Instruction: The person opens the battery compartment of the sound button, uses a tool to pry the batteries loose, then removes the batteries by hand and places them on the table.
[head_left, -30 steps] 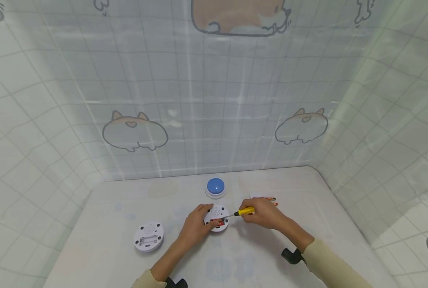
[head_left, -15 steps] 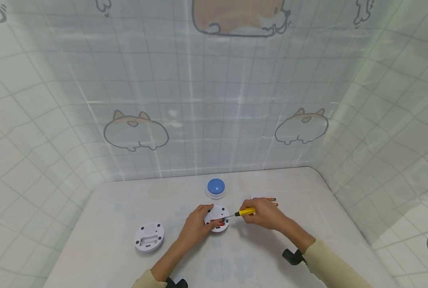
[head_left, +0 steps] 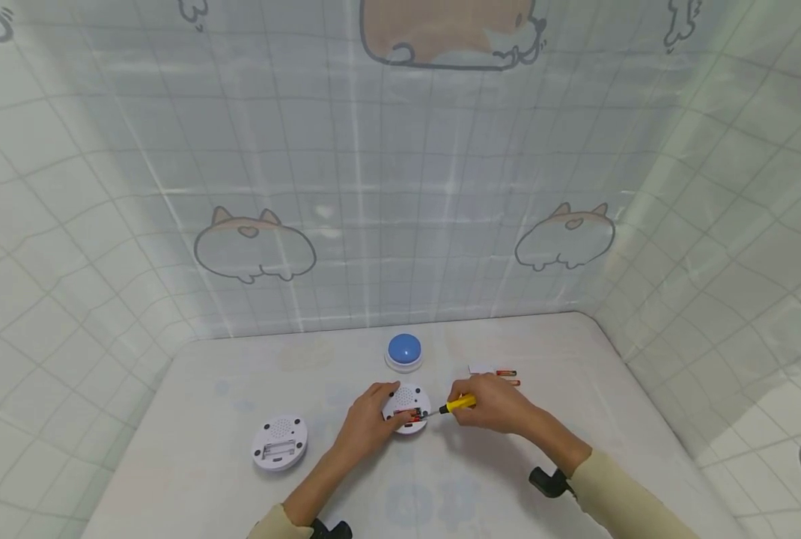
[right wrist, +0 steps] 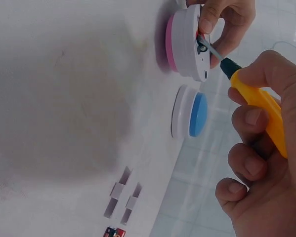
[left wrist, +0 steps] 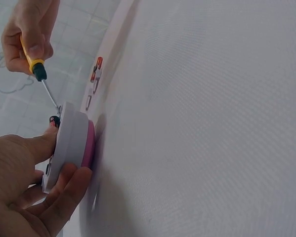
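Head view, seen from my remote post: a person's bare hands meet over a white round device [head_left: 403, 397], turned underside up. Its battery slot lies bare beside the left thumb, with red-and-black batteries [head_left: 415, 419] in it.

The left hand [head_left: 367, 417] clamps the device: I see the thumb pressed on the flat face by the slot and the other fingers [left wrist: 68, 197] bent round the rim. Below those fingers, a pink dome [left wrist: 89, 143] faces the table [left wrist: 202, 128].

The right hand [head_left: 498, 402] has its fingers closed round a yellow-handled screwdriver [head_left: 459, 405]. The shaft slopes from these fingers toward the left thumb, and the tip reaches the end of the slot, just past that thumb. I cannot tell whether it touches a battery or a metal contact.

I judge the step in hand to be working at the battery ends with the tip, either levering or seating them. To my mind, the next move calls for a firm left thumb and small, gentle pressure from the right fingers, since the tip could slip.

Ahead of the left fingertips, and apart from them, stands a blue button [head_left: 404, 349]. Well out to the left hand's outer side lies a second white device [head_left: 279, 430], its slot bare. Just beyond the right knuckles are loose batteries [head_left: 507, 373].
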The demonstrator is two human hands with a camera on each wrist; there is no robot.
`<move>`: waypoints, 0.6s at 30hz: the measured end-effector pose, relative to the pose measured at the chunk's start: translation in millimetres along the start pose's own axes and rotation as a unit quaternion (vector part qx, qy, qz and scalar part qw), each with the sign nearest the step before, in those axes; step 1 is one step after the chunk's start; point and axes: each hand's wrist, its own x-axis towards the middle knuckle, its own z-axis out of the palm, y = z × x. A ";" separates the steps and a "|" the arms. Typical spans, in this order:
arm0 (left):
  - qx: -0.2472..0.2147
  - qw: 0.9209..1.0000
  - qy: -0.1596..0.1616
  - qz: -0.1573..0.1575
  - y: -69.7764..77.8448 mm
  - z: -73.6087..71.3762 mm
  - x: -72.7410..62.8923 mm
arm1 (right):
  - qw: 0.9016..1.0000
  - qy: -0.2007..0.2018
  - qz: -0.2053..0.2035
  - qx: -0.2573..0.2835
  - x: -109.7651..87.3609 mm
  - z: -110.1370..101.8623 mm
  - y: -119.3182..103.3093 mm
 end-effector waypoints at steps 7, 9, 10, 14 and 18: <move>0.005 1.000 -0.005 -0.005 1.0 -1.2 1.0 | 0.999 0.002 -0.022 -0.030 2.4 1.3 -0.3; 0.003 1.000 -0.006 -0.004 0.4 -1.3 1.6 | 0.999 0.001 -0.029 -0.033 2.7 0.5 -0.6; 0.003 1.000 -0.005 -0.002 0.2 -1.3 2.1 | 0.999 0.000 -0.030 -0.034 2.9 0.0 -0.7; -0.004 1.000 -0.005 0.003 0.3 -2.4 3.6 | 0.998 0.002 -0.035 -0.054 3.9 -0.9 -1.2; -0.007 1.000 -0.008 0.005 0.9 -4.1 4.5 | 0.995 0.004 -0.047 -0.093 4.6 -1.6 -4.8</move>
